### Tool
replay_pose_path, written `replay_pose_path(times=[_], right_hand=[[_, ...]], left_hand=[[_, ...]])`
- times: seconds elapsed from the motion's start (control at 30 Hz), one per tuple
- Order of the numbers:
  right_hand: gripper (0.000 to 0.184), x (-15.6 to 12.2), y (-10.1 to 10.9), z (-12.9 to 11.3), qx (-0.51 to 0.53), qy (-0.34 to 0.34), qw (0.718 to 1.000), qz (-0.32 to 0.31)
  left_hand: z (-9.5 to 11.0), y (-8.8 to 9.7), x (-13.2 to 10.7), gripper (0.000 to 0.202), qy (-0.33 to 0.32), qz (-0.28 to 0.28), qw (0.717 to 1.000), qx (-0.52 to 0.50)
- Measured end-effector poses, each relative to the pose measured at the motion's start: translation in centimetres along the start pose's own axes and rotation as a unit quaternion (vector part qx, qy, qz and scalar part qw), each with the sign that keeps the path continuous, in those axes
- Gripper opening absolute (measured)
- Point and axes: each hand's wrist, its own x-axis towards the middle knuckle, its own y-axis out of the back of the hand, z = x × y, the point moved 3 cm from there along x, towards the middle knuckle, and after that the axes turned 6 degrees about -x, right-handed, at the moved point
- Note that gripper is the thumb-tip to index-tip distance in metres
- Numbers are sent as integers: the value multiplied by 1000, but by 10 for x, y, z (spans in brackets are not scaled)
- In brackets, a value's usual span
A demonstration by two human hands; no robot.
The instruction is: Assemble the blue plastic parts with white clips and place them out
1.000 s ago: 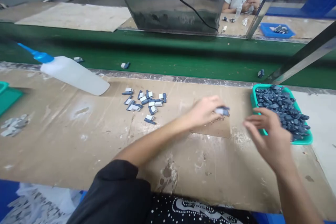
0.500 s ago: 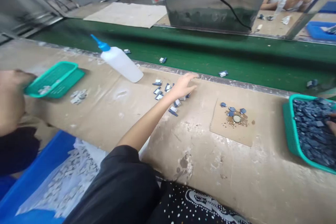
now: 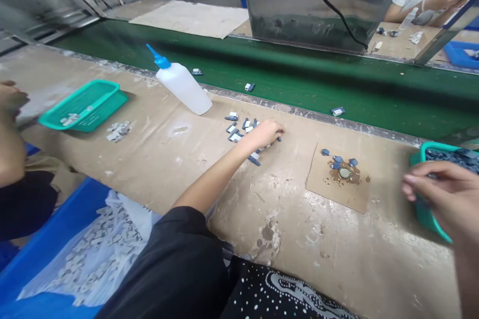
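My left hand [image 3: 266, 133] is lowered over a loose group of small blue-and-white plastic pieces [image 3: 232, 129] on the worktable. Its fingers curl down, and the dark end of one piece shows at the fingertips. On the right, my right hand [image 3: 445, 184] is raised in front of a green basket [image 3: 422, 214] of dark blue plastic parts [image 3: 449, 155]. Thumb and fingers are pinched together; what they hold, if anything, is hidden. Between the hands lies a cardboard square [image 3: 318, 179], with a few dark blue parts [image 3: 337, 162] around a small round disc [image 3: 345, 173] in brown liquid.
A white squeeze bottle [image 3: 185, 88] with a blue nozzle stands tilted near the green conveyor belt [image 3: 299, 84]. Leftward are another green basket [image 3: 90, 118], a small pile of white pieces [image 3: 119, 131] and a blue bin [image 3: 41, 259]. Another person's arm [image 3: 9, 144] reaches in at far left.
My left hand has gone from spread fingers above the pieces to curled fingers down among them. My right hand has come up out of the basket. The blue-and-white pieces on the belt have shifted right.
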Motion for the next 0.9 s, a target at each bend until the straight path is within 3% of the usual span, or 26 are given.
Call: replay_pose_path(times=[0.1,0.17,0.23,0.3,0.43,0.6,0.7,0.8,0.9], right_hand=[[21,1,-34,11,155,-96,982,-53],[19,-1,-39,17,198,-96,975,-35],[14,-9,-32,20,128,-42,991,-8],[8,-26,-26,20,-18,50,998,-46],[15,-72,-34,29,-215,175,931,-238],[28,-100,-47,47,-306,227,895,-232],[33,-102,-46,52,-333,252,873,-250],[30,-99,-40,53,-365,235,859,-270],[22,-95,-30,52,-395,188,862,-258]], left_hand=[[2,2,-2,23,16,31,999,-19],[4,2,-7,23,19,58,998,-26],[6,-1,-12,25,19,65,997,-27],[8,-4,-15,26,7,47,999,-17],[12,-9,-19,31,-35,-5,999,16],[26,-3,-21,23,-17,12,1000,13],[47,-2,-32,23,-37,56,996,-67],[73,-14,-53,26,-69,123,972,-187],[91,-34,-74,29,-51,165,944,-280]])
